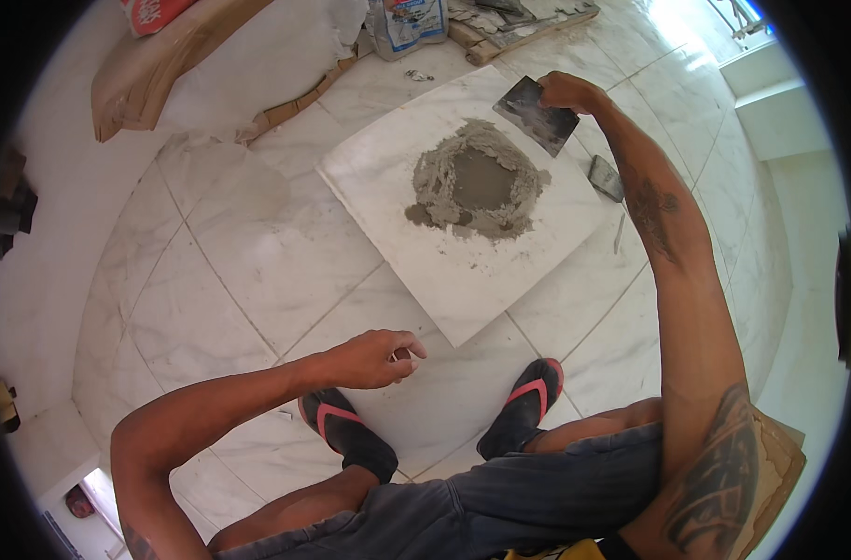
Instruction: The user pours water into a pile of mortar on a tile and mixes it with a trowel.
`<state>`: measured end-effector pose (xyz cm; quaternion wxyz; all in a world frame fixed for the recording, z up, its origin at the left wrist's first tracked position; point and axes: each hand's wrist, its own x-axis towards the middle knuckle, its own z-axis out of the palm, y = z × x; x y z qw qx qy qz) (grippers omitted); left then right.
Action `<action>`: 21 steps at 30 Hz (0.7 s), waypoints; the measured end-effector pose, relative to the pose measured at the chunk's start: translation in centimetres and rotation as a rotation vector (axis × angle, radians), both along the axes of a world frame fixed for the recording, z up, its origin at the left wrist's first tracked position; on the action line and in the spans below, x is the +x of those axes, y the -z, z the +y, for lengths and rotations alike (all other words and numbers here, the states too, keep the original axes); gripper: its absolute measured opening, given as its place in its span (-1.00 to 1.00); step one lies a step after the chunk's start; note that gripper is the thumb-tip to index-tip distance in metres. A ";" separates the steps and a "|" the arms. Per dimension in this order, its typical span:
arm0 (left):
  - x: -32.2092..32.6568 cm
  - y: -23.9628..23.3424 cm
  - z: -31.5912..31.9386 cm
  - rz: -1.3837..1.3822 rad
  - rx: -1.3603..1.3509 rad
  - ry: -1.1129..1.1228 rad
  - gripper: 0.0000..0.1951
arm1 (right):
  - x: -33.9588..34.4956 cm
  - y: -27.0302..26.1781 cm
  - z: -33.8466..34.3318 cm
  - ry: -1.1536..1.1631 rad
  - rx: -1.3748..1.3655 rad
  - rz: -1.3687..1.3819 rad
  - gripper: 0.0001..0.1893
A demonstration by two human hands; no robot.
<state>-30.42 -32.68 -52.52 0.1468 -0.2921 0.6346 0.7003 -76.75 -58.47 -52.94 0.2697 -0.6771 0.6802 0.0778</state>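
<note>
My right hand grips a dark, flat, rectangular blade smeared with grey residue, over the far right edge of a pale square tile. On the tile lies a ring-shaped mound of grey cement-like mix, with a smooth wet pool in its middle. Nearer to my body, my left hand hangs over the floor with curled fingers and holds nothing. It is apart from the tile's near corner.
A small grey block and a thin strip lie right of the tile. Beyond it stand a printed bag and a wooden board with dark pieces. Folded cardboard lies at the upper left. My feet in flip-flops flank the near floor.
</note>
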 end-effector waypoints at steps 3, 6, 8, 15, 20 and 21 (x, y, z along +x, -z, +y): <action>0.3 -0.1 -0.1 -0.015 0.003 -0.020 -0.60 | 2.4 0.7 -1.4 -0.138 -0.059 0.033 -0.64; 0.5 -0.2 -0.2 -0.013 0.001 -0.029 -0.60 | 5.7 0.8 -2.2 -0.154 -0.079 0.025 -0.63; 0.2 -0.3 -0.3 -0.019 -0.001 -0.016 -0.60 | 6.8 0.8 -2.4 -0.213 -0.120 0.019 -0.61; 0.8 0.1 0.1 -0.023 -0.011 -0.033 -0.61 | 9.2 -0.1 -1.9 -0.334 -0.127 0.003 -0.60; 0.6 0.1 -0.2 -0.002 -0.023 -0.016 -0.61 | 10.1 -1.9 -0.4 -0.407 -0.193 0.011 -0.63; 0.5 0.0 -0.3 0.007 -0.035 -0.012 -0.62 | 10.3 -2.6 0.1 -0.406 -0.193 0.013 -0.63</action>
